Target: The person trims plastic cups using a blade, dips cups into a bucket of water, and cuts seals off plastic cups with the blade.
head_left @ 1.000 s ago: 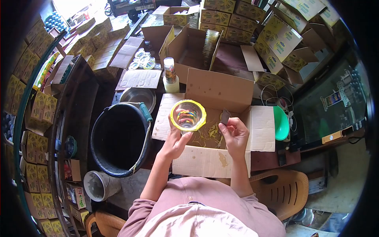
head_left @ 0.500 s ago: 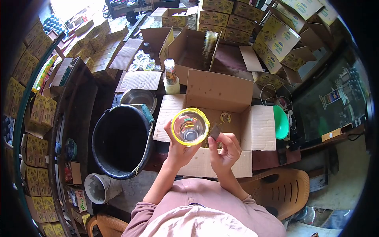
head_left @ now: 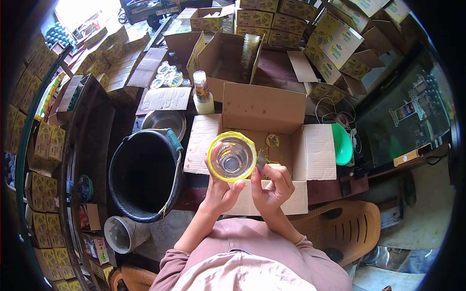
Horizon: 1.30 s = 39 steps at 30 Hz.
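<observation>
My left hand [head_left: 217, 195] is wrapped round a clear plastic cup [head_left: 230, 157] with a yellow band along its rim, its mouth tipped towards me. Between the thumb and fingers of my right hand [head_left: 273, 188] is a small, thin grey flat piece [head_left: 261, 159]; its exact kind is hard to tell. The piece is close against the right side of the cup's rim. Under both hands stands an open cardboard box [head_left: 264, 109]. Yellow ring-like scraps [head_left: 273, 140] lie inside it, partly hidden by the hands.
A black bucket [head_left: 144, 175] stands to the left, beside a metal basin [head_left: 167, 125]. Behind are stacked cups [head_left: 204, 104], round lids [head_left: 167, 77] and another open carton [head_left: 218, 58]. A green bowl [head_left: 342, 144] sits right of the box; a plastic chair [head_left: 340, 228] is nearby.
The view has shifted slightly. My right hand and the grey piece have moved a little up and closer against the cup's rim. My left hand still holds the cup.
</observation>
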Each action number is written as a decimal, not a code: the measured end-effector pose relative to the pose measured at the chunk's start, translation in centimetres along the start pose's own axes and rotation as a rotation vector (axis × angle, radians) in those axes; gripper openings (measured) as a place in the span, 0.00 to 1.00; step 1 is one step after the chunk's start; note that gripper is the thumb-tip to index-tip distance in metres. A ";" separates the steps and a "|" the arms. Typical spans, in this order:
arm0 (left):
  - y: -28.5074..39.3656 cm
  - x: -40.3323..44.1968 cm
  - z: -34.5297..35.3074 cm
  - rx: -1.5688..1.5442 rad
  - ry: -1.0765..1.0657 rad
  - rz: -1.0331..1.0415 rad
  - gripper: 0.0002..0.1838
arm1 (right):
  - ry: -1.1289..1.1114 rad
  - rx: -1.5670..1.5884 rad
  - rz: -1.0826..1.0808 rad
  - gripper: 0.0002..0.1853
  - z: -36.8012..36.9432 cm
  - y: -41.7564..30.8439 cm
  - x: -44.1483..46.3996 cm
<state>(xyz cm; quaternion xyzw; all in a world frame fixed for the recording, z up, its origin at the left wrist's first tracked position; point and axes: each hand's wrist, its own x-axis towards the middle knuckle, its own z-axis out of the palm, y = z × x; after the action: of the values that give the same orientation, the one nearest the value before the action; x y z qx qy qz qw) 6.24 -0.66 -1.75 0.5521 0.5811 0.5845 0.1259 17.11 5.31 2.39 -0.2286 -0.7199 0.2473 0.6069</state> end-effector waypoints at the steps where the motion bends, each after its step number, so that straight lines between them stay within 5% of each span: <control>1: -0.5 -0.3 0.2 0.096 -0.029 0.008 0.40 | 0.010 -0.001 -0.007 0.11 0.0 0.1 -0.1; 5: 0.6 -0.4 -0.3 0.207 -0.123 0.013 0.38 | 0.012 0.003 -0.006 0.11 -0.1 0.1 -0.1; 10: 2.8 0.7 0.7 -0.229 0.112 -0.071 0.41 | 0.007 -0.017 -0.024 0.11 -0.5 0.3 0.0; 16: 4.0 1.1 -0.3 0.256 0.042 0.007 0.41 | 0.006 0.001 -0.039 0.11 -0.7 0.1 -0.1; 19: 3.5 0.5 0.7 -0.286 0.123 -0.176 0.41 | 0.003 -0.001 -0.042 0.11 -0.8 0.2 -0.3; 39: 3.7 0.1 0.1 -0.193 0.013 -0.044 0.44 | 0.022 -0.064 -0.067 0.14 -1.1 -0.7 0.1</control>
<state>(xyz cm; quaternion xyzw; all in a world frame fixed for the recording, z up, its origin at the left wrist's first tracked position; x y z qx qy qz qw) 8.13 -1.58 1.34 0.5207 0.5347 0.6386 0.1876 18.15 4.94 3.07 -0.2266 -0.7281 0.2010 0.6150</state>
